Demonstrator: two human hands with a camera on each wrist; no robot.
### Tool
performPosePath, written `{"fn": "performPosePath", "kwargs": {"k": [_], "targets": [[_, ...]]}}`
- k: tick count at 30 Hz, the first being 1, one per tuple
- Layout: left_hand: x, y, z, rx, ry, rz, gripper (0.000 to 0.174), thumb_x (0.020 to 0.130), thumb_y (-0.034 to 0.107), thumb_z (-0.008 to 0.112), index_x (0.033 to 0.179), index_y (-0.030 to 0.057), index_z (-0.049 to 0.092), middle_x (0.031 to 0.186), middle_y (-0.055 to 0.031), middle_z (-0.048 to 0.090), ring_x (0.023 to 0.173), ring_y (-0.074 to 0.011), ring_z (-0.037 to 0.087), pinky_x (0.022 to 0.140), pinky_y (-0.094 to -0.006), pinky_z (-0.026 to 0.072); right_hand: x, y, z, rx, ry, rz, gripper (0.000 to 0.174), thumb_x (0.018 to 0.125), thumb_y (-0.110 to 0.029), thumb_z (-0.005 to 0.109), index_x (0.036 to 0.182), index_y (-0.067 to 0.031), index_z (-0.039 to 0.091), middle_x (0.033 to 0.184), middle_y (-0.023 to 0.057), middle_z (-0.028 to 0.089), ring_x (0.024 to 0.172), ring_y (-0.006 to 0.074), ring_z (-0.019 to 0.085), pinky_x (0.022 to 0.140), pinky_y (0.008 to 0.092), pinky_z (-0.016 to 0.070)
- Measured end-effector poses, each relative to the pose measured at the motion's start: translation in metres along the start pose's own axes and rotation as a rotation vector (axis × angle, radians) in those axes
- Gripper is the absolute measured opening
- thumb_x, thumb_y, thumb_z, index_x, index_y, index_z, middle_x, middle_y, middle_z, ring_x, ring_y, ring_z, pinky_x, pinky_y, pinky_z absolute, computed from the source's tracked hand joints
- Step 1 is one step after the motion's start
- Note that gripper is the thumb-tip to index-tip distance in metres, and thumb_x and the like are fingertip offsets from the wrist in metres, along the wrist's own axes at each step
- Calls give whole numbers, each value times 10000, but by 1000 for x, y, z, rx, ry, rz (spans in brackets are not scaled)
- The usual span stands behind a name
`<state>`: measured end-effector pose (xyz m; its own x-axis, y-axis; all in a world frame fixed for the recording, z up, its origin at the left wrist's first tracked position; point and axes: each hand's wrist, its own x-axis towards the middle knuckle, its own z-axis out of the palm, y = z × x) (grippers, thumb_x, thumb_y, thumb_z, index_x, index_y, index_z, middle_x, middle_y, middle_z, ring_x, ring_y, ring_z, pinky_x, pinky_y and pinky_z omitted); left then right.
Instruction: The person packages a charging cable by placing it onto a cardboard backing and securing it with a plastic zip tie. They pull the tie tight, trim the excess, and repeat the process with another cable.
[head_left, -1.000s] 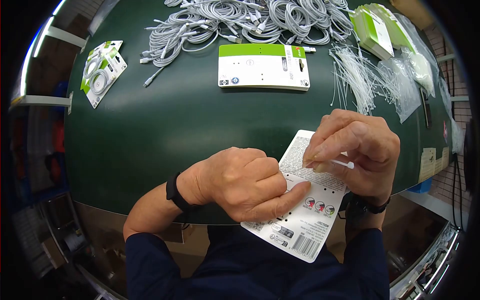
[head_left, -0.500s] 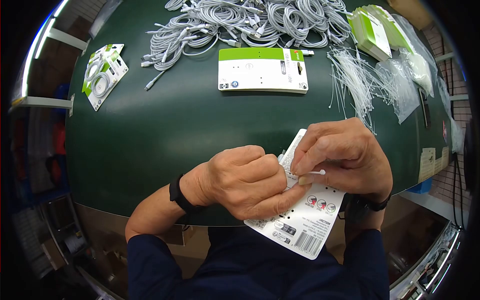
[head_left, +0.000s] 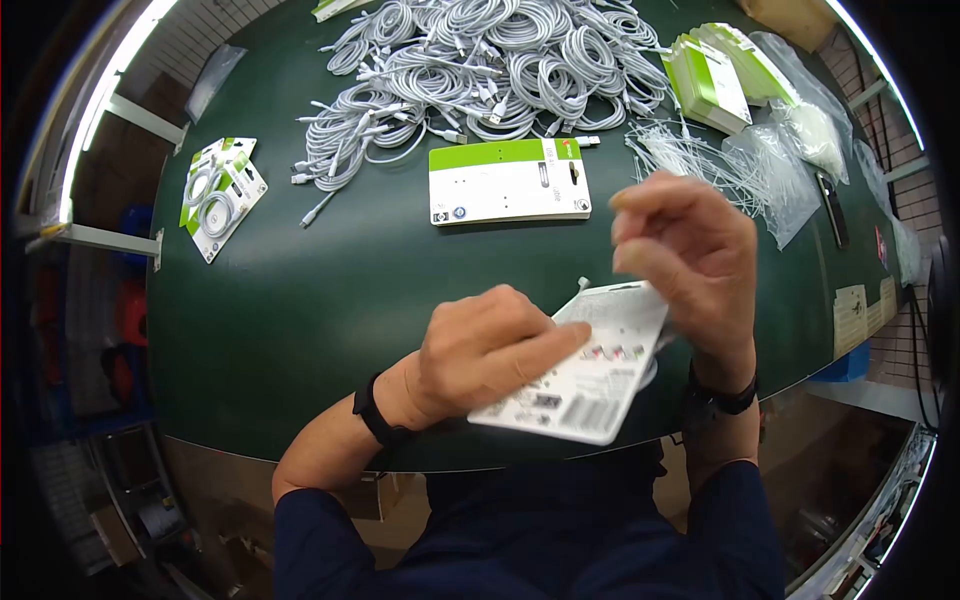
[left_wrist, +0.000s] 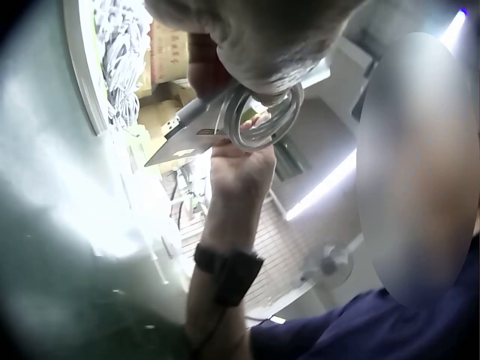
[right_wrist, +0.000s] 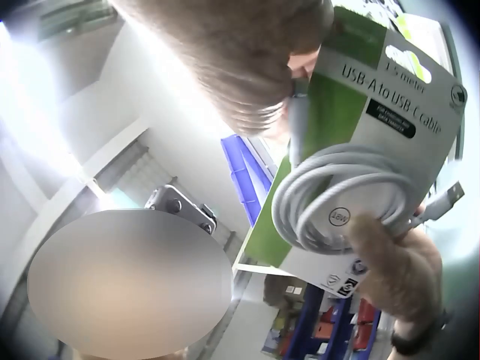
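Observation:
My left hand grips a printed packaging card, its thumb lying across the back with the barcode. On the card's front, a coil of pale USB cable lies under the left thumb in the right wrist view, with a USB plug sticking out at the side. The front reads USB-A to USB-C cable. My right hand is raised just off the card's upper right corner, blurred, its thumb and forefinger apart and nothing visible between them.
Ahead lies a stack of similar cards, with a heap of coiled cables behind it. Loose white cable ties, plastic bags and more cards are at the right. Carded cables lie at the left.
My right hand has moved up and away from the card, and the white cable tie in its fingers no longer shows. The card has tilted in my left hand. The head view has shifted.

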<state>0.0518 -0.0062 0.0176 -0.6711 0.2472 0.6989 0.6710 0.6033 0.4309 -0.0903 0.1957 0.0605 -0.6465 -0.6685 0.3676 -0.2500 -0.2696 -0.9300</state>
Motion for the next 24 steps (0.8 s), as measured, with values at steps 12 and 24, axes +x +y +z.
{"fn": "performPosePath", "kwargs": {"k": [12, 24], "targets": [[35, -25, 24, -858, 764, -836, 188, 1031, 147, 712, 1166, 36, 643, 919, -36, 697, 661, -85, 651, 500, -243, 512, 4, 20, 17, -629, -20, -601, 368, 723, 49, 882, 1039, -75, 739, 929, 74, 713, 767, 233, 644, 632, 335, 526], [37, -41, 39, -970, 824, -786, 243, 1066, 154, 665, 1276, 64, 582, 1032, -39, 690, 747, -85, 668, 528, -237, 502, -1, 54, 29, -921, 47, -666, 430, 742, -51, 885, 1142, -87, 732, 888, 29, 699, 673, 219, 627, 554, 328, 489]]}}
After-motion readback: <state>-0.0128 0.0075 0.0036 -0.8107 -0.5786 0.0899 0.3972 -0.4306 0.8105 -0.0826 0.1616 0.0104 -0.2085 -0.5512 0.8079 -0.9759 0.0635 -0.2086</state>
